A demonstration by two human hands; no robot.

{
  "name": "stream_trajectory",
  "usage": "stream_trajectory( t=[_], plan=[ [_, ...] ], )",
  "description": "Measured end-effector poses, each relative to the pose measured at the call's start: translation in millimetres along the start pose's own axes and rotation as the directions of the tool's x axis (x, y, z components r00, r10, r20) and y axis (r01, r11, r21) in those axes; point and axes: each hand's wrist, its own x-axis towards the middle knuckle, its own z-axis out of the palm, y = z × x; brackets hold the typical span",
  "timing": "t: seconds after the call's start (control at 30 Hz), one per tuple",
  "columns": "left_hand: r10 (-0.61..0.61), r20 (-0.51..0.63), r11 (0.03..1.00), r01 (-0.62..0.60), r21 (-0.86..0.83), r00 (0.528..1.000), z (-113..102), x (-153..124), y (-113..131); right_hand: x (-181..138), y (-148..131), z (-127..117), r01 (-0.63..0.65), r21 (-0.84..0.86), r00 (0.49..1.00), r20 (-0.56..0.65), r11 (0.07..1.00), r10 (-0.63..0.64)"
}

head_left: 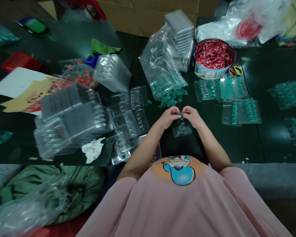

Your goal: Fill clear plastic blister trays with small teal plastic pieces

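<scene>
My left hand (169, 118) and my right hand (191, 117) meet over the dark table, fingertips pinched together. Between them is a small green translucent piece (180, 113), mostly covered by the fingers. Right under my hands lies a clear plastic blister tray (182, 129) with a row of small cavities. Just beyond the fingers, loose green pieces (171, 98) spill from the mouth of a clear plastic bag (160, 62). To the right, several clear trays (250, 110) hold green pieces in their cavities.
Stacked clear trays (71, 118) and loose trays (127, 123) spread to the left. At the back right stands a round tin (207, 73) of red wrapped items, with scissors (235, 70) beside it. More filled trays (289, 93) lie far right. A cardboard box (148, 16) stands behind.
</scene>
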Motion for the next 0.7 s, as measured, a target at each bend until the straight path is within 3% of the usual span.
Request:
stream_trajectory(
  t=[0.1,0.2,0.33,0.43,0.7],
  plan=[
    [-0.018,-0.014,1.000,0.018,0.001,1.000,-2,0,0,-1,-2,1,-0.039,-0.001,0.998,-0.051,0.999,0.039],
    [0.045,-0.026,0.996,-0.043,0.074,0.999,-1,0,0,0,1,-1,-0.047,-0.006,0.993,-0.105,0.999,0.047],
    [0.203,-0.017,0.903,-0.180,0.390,0.979,6,0,2,2,7,-3,-0.063,-0.055,0.988,-0.147,0.997,0.054],
    [0.281,-0.051,0.800,-0.205,0.565,0.958,11,0,4,1,11,-3,-0.073,-0.073,0.985,-0.160,0.995,0.061],
    [0.258,-0.013,0.764,-0.196,0.615,0.966,10,-6,-9,-10,23,-12,-0.050,-0.108,0.994,-0.097,0.993,0.039]
  ],
)
